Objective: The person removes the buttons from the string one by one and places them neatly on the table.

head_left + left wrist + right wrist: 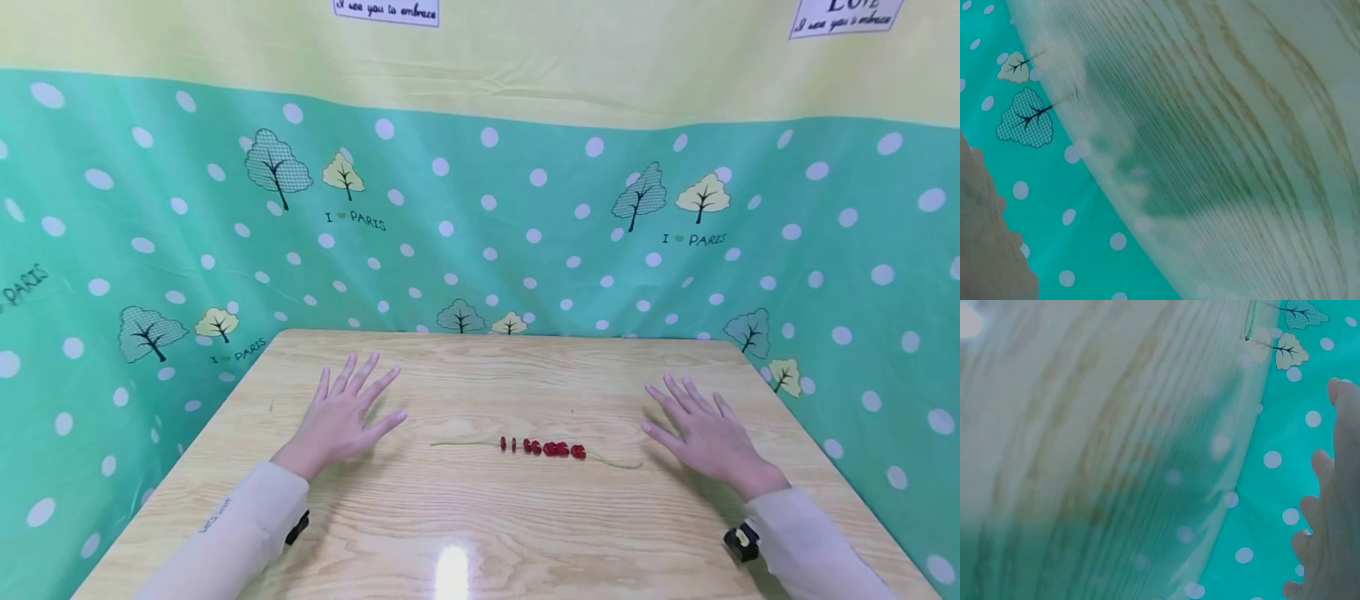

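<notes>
A thin green cord (468, 442) threaded with several red beads (555, 449) lies roughly straight across the middle of the wooden table. Two of the beads stand slightly apart on the left; the others sit closer together. To the left of the cord, my left hand (341, 425) is held with fingers spread and touches nothing that I can see. My right hand (708, 442), also spread, is just beyond the cord's right end, apart from it. In the right wrist view a bit of the cord (1250, 325) shows near the top, with finger edges at the right.
The wooden table (495, 533) reflects a bright light near its front edge. A green and cream curtain (480, 225) with dots and trees hangs behind the table and along both sides. A small black device (742, 542) is worn on the right wrist.
</notes>
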A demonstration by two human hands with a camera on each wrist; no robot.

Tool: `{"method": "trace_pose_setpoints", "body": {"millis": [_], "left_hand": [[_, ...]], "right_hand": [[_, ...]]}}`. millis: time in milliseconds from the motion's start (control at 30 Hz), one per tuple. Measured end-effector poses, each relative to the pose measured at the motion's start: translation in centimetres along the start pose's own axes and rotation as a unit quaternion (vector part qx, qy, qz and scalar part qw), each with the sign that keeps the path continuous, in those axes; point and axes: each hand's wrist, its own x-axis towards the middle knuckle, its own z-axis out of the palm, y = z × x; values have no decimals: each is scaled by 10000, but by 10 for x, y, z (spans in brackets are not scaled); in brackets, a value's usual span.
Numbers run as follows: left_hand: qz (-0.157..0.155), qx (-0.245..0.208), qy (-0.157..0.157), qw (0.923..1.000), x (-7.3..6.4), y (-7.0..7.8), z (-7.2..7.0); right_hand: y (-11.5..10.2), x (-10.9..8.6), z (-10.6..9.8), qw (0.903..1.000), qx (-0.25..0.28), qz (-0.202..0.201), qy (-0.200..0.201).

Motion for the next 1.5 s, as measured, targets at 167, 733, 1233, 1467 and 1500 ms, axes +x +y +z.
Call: {"method": "trace_pose_setpoints", "body": {"millis": [167,733,1233,1467,1500], "left_hand": [[2,-73,20,10000,1,2,-1],[55,-530,-216,9983,6,8,7],[328,-872,-220,9954,9,22,10],[251,-1001,-459,9936,13,26,14],[253,-1012,-480,9934,13,27,14]], "right_hand": [[0,-1,0,10000,11,18,4],[-3,-3,5,9996,268,-78,-70],[-15,0,9,9956,882,-304,-28],[-24,3,9,9910,1279,-340,-173],[-26,4,9,9904,1329,-327,-195]]}}
